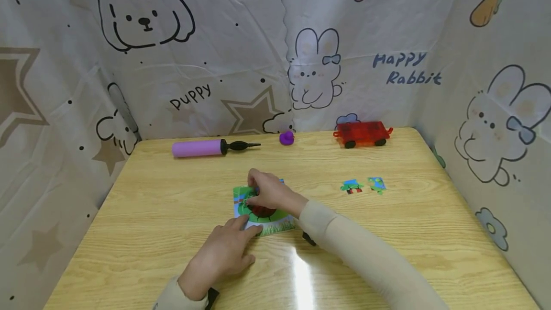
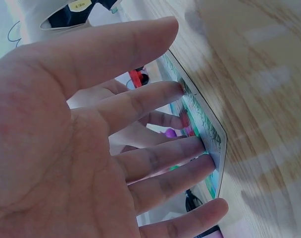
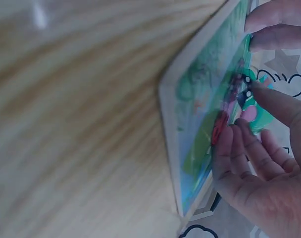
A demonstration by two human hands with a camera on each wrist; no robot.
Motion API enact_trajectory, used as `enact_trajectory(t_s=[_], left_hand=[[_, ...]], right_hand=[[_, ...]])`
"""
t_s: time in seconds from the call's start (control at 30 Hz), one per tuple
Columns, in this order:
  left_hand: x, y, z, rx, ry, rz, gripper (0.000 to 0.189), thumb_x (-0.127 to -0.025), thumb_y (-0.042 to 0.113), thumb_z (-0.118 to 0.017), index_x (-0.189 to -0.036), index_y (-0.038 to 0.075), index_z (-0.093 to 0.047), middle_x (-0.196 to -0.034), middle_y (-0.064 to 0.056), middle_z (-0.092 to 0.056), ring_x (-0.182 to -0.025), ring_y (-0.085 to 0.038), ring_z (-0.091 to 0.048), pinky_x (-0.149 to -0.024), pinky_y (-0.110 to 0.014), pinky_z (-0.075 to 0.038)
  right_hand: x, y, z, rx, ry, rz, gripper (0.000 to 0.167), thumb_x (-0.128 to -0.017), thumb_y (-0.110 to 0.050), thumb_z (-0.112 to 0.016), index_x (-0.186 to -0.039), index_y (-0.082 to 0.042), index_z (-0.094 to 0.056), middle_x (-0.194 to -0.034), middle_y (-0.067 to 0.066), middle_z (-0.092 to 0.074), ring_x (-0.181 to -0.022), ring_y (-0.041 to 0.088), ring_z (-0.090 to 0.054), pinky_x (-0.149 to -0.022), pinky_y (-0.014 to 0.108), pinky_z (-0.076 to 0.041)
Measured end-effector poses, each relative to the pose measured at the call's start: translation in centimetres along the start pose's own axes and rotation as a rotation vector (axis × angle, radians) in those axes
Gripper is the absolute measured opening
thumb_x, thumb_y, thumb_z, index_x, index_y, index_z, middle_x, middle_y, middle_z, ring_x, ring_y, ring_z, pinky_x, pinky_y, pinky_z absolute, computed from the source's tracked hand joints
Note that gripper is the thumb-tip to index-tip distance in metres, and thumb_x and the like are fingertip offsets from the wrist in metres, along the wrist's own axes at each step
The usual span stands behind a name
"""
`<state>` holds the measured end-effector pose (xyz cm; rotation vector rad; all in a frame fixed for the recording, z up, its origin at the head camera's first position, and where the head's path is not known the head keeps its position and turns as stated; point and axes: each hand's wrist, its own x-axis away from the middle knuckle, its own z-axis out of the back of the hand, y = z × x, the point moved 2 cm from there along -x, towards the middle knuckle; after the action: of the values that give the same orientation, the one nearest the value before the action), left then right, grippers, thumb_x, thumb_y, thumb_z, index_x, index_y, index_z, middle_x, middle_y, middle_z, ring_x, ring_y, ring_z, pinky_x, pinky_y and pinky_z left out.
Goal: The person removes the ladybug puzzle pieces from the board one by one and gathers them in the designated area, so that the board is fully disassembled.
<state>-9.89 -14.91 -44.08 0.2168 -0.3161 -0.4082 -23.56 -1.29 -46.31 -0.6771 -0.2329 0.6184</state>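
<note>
A jigsaw puzzle (image 1: 275, 227) with a green, grassy picture and a dark red round shape lies flat on the table. My left hand (image 1: 227, 248) rests on its near left edge, fingers extended and fingertips on the board, as the left wrist view also shows. My right hand (image 1: 273, 193) is over the puzzle's upper left part. In the right wrist view, its thumb and fingers pinch a green puzzle piece (image 3: 262, 119) with pink and black markings, right at the board's surface. In the head view this hand covers part of the picture.
Two loose puzzle pieces, one (image 1: 352, 186) beside the other (image 1: 377, 184), lie right of the puzzle. Along the back edge are a purple hand pump (image 1: 198, 148) with a black nozzle, a small purple duck (image 1: 286, 138) and a red toy wagon (image 1: 363, 134). Printed cloth hangs behind the table.
</note>
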Motion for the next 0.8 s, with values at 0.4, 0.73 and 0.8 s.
enact_trajectory(t_s=[0.4, 0.73, 0.8], left_hand=[[0.0, 0.0, -0.1, 0.004, -0.011, 0.013, 0.065, -0.089, 0.034, -0.083, -0.148, 0.022, -0.06, -0.16, -0.021, -0.047, -0.145, -0.043, -0.05, -0.105, -0.066, -0.05], [0.1, 0.0, -0.2, 0.018, -0.007, 0.017, 0.067, -0.087, 0.032, -0.084, -0.148, 0.021, -0.06, -0.158, -0.022, -0.048, -0.146, -0.044, -0.048, -0.107, -0.066, -0.049], [0.1, 0.1, -0.2, 0.015, -0.002, 0.018, 0.067, -0.087, 0.032, -0.085, -0.148, 0.021, -0.06, -0.158, -0.022, -0.049, -0.146, -0.044, -0.048, -0.107, -0.066, -0.049]], right_hand=[[1.0, 1.0, 1.1, -0.101, -0.018, 0.101, 0.028, -0.096, -0.011, -0.077, -0.124, -0.012, -0.069, -0.093, 0.002, -0.071, -0.081, 0.01, -0.067, -0.076, 0.025, -0.058], [4.0, 5.0, 5.2, -0.151, 0.03, 0.031, 0.03, -0.095, -0.006, -0.077, -0.124, -0.013, -0.073, -0.11, 0.006, -0.074, -0.091, 0.016, -0.075, -0.079, 0.026, -0.063], [4.8, 6.2, 6.2, -0.144, 0.046, -0.001, 0.03, -0.094, -0.006, -0.077, -0.123, -0.014, -0.074, -0.106, 0.006, -0.074, -0.091, 0.015, -0.074, -0.079, 0.028, -0.063]])
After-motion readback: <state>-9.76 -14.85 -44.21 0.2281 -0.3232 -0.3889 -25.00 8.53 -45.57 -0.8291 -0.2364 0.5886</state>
